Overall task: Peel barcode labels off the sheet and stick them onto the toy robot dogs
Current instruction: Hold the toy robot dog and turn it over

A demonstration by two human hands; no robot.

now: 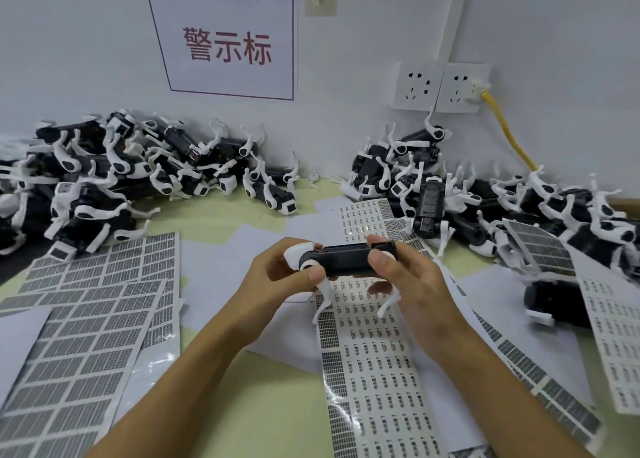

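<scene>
At the far left a pile of toy dogs, black bodies with white legs, lay heaped against the wall. In front of it, grey label sheets overlapped one another on the pale green table, with plain white paper under their near corner. On the wall above hung a sign with red characters.

The left hand came in from the lower left and gripped the white head end of one dog, fingers curled over the top and the thumb pressed against the near side. That dog was held level above the table at the middle of the view, its black body running left to right and its white legs hanging down. The right hand gripped the other end, fingers wrapped over the top and the thumb on the near face. Whether either hand also held a label could not be told.

Directly under the dog, a long barcode sheet ran from the near edge toward the wall, rows of small labels on it and a grey strip along its left side.

Further right, two sockets sat on the wall, a yellow cable plugged into the right one and dropping behind a second pile of dogs. More sheets lay at the far right, one draped over that pile.
</scene>
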